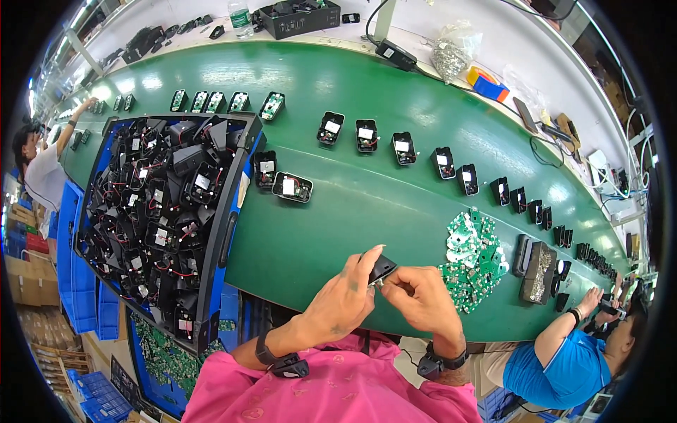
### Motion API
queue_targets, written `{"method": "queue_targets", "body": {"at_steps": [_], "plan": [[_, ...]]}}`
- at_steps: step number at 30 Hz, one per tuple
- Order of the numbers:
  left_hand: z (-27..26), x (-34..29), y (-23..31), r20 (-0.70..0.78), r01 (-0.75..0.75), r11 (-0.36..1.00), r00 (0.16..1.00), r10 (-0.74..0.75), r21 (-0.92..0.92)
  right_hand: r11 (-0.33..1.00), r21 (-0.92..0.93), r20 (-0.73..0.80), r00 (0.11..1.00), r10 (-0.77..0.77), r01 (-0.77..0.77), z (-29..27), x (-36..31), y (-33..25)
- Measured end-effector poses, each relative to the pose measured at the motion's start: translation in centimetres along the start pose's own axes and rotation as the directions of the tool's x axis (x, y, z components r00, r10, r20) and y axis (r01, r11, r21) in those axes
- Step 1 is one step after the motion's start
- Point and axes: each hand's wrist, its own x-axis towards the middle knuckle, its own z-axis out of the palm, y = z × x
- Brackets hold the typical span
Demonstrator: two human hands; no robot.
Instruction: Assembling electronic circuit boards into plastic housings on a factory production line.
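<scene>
Over the near edge of the green table, my left hand [343, 291] grips a small black plastic housing [383, 268], tilted up between thumb and fingers. Beside it, my right hand [422, 296] has thumb and fingertips pinched together at the housing's lower edge, where a small light-coloured part shows; what exactly the fingertips hold is too small to make out. The inside of the housing faces away from view. To the right of my hands lies a pile of green circuit boards [474, 261].
A blue-black crate [233, 211] heaped with black housings stands at left. Open housings [404, 148] line the table's middle, some near the crate holding green boards. A box of small metal parts [538, 273] sits at right. People work at both sides. Tape rolls [488, 84] lie at the back.
</scene>
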Motion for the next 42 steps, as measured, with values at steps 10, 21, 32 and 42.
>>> {"method": "queue_targets", "body": {"at_steps": [10,21,32,42], "plan": [[1.4,0.0,-0.8,-0.069,0.029,0.999,0.997,-0.026,0.043,0.994,0.078,-0.15,0.985,0.084,-0.073,2.3,0.0,2.2],[-0.3,1.3,-2.0,0.132,0.207,0.798,0.978,-0.16,-0.566,0.984,-0.124,-0.307,0.939,-0.157,0.124,1.9,-0.4,3.3],[0.1,1.1,-3.1,-0.047,0.067,0.83,0.993,-0.112,-0.553,0.512,0.857,0.024,0.996,0.084,-0.064,2.7,-1.0,5.6],[1.0,1.7,-2.2,-0.454,-0.213,0.97,0.881,0.137,-0.119,0.604,0.795,-0.032,0.989,0.148,-0.064,3.2,-1.3,3.7]]}}
